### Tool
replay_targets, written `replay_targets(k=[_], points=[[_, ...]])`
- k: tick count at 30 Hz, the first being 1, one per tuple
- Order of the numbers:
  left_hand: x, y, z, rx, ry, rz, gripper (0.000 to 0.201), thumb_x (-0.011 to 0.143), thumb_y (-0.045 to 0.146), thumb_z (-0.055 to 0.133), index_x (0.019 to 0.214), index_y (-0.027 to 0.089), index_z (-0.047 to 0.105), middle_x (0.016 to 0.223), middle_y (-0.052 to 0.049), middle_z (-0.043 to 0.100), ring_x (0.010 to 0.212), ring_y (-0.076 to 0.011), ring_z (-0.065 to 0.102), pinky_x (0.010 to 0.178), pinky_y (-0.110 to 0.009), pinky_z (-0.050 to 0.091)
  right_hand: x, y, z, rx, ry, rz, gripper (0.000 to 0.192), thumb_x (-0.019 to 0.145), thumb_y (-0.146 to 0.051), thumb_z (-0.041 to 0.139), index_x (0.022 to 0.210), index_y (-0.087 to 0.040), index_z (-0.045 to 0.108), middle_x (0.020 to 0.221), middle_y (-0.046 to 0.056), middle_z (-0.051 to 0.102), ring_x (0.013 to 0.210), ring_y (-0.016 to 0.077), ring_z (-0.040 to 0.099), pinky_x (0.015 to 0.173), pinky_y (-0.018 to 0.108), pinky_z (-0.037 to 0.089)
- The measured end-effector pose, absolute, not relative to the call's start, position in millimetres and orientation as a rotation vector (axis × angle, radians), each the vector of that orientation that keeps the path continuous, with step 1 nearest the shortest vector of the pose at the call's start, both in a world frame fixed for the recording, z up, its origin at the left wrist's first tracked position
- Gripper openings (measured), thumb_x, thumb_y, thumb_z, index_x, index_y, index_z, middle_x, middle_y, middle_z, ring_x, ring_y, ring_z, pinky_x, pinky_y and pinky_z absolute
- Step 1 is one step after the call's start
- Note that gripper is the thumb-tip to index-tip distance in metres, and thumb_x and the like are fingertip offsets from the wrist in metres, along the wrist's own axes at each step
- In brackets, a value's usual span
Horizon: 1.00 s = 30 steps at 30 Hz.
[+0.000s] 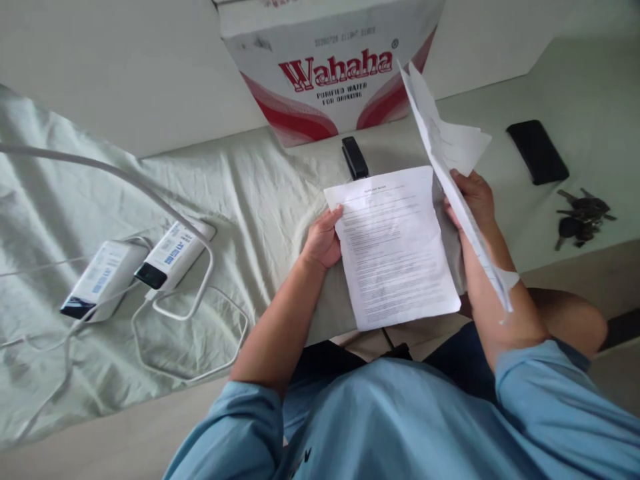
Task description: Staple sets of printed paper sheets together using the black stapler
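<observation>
Back from my fingers point(329, 221), beyond uncovered forearms point(280, 313), I wear a light blue shirt point(400, 420) — short, loose sleeves point(540, 377), softly creased cloth. A small dark marking point(307, 457) sits on its front, behind my left fingers — and dark blue shorts point(463, 353) leave my right knee point(575, 323) bare.

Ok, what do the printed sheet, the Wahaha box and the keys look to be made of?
Sheet: thin paper, fairly matt, by its wavy right edge. Box: likely cardboard, smooth finish, by its flat, printed faces. Keys: probably metal, dull grey, by their slim blades.
</observation>
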State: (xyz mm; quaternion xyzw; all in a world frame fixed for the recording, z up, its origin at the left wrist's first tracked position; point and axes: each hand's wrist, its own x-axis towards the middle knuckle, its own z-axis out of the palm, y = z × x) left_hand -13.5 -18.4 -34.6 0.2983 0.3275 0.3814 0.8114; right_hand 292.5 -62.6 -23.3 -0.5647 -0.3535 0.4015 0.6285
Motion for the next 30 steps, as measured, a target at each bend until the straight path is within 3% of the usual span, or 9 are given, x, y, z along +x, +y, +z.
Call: replay_targets(k=[6, 15, 30], points=[[-16, -16, -40, 0.478, 0.648, 0.786, 0.029, 0.089, 0.038, 0.074, 0.108, 0.017, 0.073, 0.11, -0.013, 0.082, 0.128, -0.0384, 0.07, 0.111, -0.05, 0.057, 284, -63, -29, -1.274, -0.88, 0.784, 0.043, 0.072, -0.062, 0.09, 0.099, -0.031, 0.076, 0.102, 0.004, 0.082, 0.107, 0.0341, 0.077, 0.088, 0.054, 0.066], [-13, -16, -28, 0.375, 0.647, 0.748, 0.047, 0.105, 0.047, 0.048, 0.132, 0.017, 0.071, 0.12, -0.013, 0.081, 0.134, -0.0387, 0.066, 0.113, -0.055, 0.054, 281, -65, -34, -1.341, -1.073, 0.732, 0.037, 0.074, -0.058, 0.09, 0.088, -0.027, 0.077, 0.081, -0.001, 0.075, 0.081, 0.0233, 0.073, 0.066, 0.036, 0.061], [-9, -19, -18, 0.463, 0.688, 0.836, 0.05, 0.105, 0.053, 0.048, 0.133, 0.018, 0.071, 0.128, -0.012, 0.079, 0.137, -0.0398, 0.064, 0.112, -0.054, 0.054, 274, -68, -25, -1.365, -1.033, 0.898, 0.035, 0.071, -0.053, 0.091, 0.085, -0.023, 0.078, 0.079, 0.001, 0.075, 0.069, 0.0206, 0.069, 0.058, 0.033, 0.056]])
